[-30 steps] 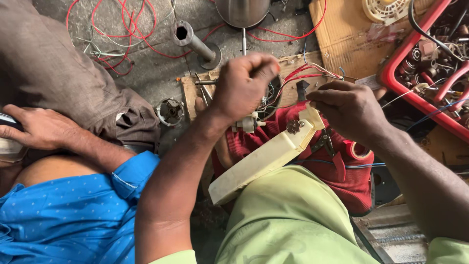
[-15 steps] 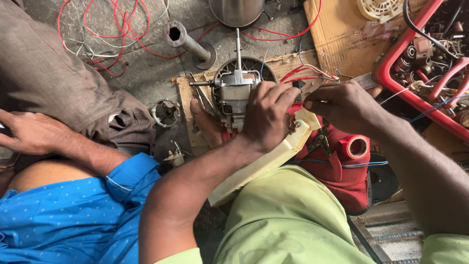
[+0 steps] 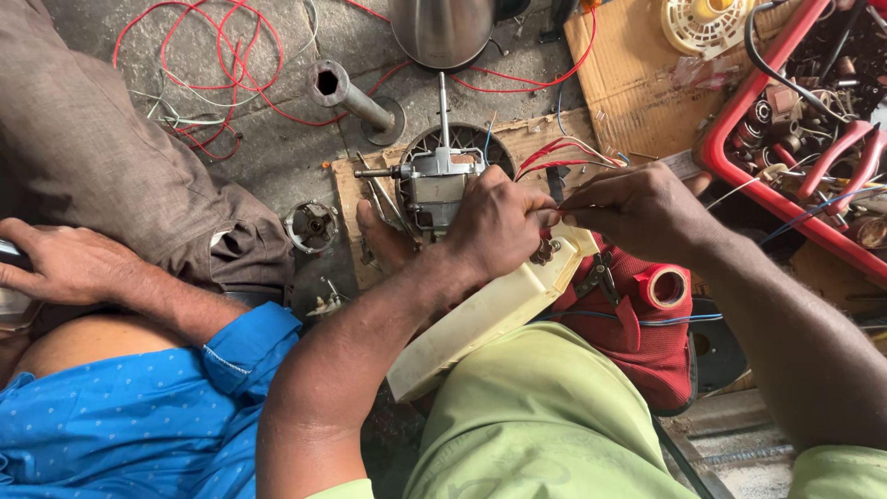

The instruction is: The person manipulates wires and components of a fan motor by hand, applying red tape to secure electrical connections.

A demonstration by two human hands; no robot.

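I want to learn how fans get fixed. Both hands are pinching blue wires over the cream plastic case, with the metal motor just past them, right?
Not quite: the wires are red, not blue. The head view shows the left hand and right hand meeting on them over the cream plastic case, with the metal motor just beyond.

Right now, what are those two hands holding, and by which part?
Both hands pinch the thin red wires near their lower ends. The left hand and right hand meet above the cream plastic casing.
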